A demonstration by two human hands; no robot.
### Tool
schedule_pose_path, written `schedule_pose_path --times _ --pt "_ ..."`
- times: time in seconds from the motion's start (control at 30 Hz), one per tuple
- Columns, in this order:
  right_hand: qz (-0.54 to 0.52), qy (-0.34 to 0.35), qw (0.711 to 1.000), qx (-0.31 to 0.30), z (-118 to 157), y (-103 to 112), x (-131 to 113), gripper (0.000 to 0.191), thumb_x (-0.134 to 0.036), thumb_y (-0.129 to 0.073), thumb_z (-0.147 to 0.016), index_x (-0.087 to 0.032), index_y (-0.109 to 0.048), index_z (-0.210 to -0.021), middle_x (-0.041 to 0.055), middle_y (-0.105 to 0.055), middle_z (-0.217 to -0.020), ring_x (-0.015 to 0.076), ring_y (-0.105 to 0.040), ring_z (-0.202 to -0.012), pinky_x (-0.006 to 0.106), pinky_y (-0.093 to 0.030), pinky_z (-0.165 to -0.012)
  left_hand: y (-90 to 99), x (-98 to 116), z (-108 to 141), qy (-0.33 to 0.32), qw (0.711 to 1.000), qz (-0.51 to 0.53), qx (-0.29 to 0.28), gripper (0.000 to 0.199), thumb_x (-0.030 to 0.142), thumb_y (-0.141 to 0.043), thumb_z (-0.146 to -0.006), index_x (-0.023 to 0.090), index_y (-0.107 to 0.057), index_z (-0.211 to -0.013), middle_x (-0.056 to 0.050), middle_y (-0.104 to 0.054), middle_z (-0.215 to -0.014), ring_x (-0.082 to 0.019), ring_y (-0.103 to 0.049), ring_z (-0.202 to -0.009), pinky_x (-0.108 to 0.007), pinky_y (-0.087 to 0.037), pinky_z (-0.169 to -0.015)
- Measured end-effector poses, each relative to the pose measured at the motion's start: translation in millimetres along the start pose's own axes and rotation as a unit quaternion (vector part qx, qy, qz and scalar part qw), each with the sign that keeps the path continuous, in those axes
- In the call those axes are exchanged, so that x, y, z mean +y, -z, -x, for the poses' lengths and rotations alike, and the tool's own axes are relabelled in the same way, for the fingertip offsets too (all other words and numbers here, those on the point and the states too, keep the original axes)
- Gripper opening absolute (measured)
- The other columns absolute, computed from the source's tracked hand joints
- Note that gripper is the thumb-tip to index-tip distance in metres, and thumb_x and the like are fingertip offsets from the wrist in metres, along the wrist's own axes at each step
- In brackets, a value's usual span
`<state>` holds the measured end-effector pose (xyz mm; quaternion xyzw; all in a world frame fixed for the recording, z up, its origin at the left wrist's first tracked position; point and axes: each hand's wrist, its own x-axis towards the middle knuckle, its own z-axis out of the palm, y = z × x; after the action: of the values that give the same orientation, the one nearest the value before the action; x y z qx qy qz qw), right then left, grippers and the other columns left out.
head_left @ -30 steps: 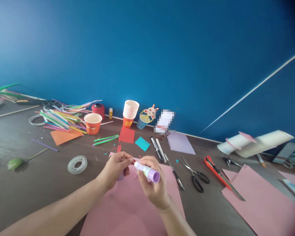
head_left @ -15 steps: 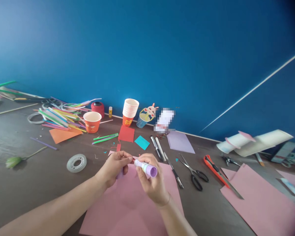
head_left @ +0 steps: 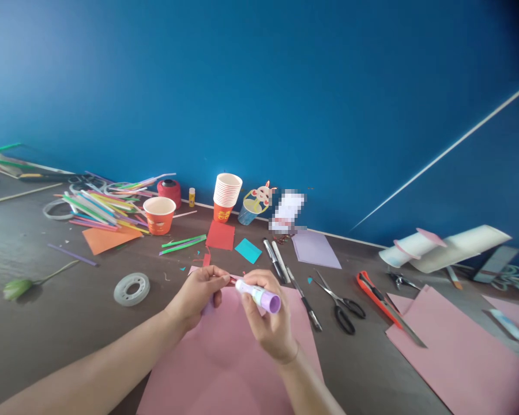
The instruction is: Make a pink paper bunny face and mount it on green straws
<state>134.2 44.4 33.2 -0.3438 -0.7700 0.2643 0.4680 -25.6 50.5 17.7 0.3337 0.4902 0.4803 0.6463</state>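
Note:
My right hand (head_left: 270,323) is closed around a glue stick (head_left: 259,295) with a white and purple body, its open purple base turned toward me. The stick's front end meets a small red piece (head_left: 232,281) pinched in the fingertips of my left hand (head_left: 201,297); most of that piece is hidden. Something purple (head_left: 209,307), perhaps the glue stick's cap, shows under the left fingers. Both hands hover over a large pink sheet of paper (head_left: 229,369) on the dark table.
Right of the sheet lie pens (head_left: 305,300), scissors (head_left: 339,305) and an orange utility knife (head_left: 380,300) with its blade out. A tape roll (head_left: 132,289) lies left. Stacked paper cups (head_left: 226,196), a single cup (head_left: 160,216) and drinking straws (head_left: 99,207) stand or lie toward the blue wall.
The glue stick's rear end has shifted slightly right. The whole scene sits a little further left as the head turns; both grips stay the same.

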Motion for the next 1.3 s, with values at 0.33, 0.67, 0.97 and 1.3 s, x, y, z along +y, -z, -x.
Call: schedule_pose_path --times 0.33,0.67,0.97,1.3 --pt "0.038 -0.001 0.999 0.021 -2.3 -0.1 4.1 0.013 -0.013 -0.048 -0.08 -0.018 -0.049 -0.092 0.0073 -0.051 -0.089 0.0196 -0.052 -0.085 0.037 -0.045 -0.075 1.1 -1.5 -1.3 -0.013 1.0 0.005 -0.008 0.019 0.03 -0.063 -0.069 0.014 -0.053 -0.068 -0.004 -0.065 -0.077 -0.001 -0.04 -0.037 -0.017 -0.03 -0.038" --pt "0.043 -0.03 0.999 0.015 -3.8 -8.6 5.0 0.007 -0.017 -0.049 -0.081 -0.018 -0.05 -0.088 0.0061 -0.052 -0.085 0.019 -0.053 -0.082 0.035 -0.045 -0.074 1.1 -5.0 -2.5 -0.005 1.0 0.011 -0.013 0.02 0.029 -0.066 -0.066 0.014 -0.054 -0.065 -0.001 -0.064 -0.066 -0.002 -0.041 -0.035 -0.016 -0.029 -0.036" --pt "-0.001 -0.03 0.999 0.042 1.9 -4.1 -1.2 0.017 -0.016 -0.05 -0.08 -0.018 -0.048 -0.097 0.0086 -0.052 -0.092 0.0203 -0.054 -0.086 0.037 -0.047 -0.075 7.8 -2.3 -9.1 0.004 0.982 0.187 0.032 0.012 0.019 -0.066 -0.068 0.014 -0.056 -0.071 -0.003 -0.066 -0.089 -0.001 -0.043 -0.037 -0.017 -0.039 -0.037" --pt "-0.014 0.087 0.994 -0.069 9.4 -23.6 -14.8 0.038 -0.011 -0.056 -0.076 -0.027 -0.05 -0.11 0.0069 -0.05 -0.102 0.0189 -0.055 -0.09 0.034 -0.05 -0.072 8.9 18.2 -7.5 0.052 0.926 0.374 0.019 0.005 0.014 -0.051 -0.082 0.014 -0.057 -0.082 0.005 -0.047 -0.053 -0.002 -0.043 -0.04 -0.011 -0.04 -0.04"
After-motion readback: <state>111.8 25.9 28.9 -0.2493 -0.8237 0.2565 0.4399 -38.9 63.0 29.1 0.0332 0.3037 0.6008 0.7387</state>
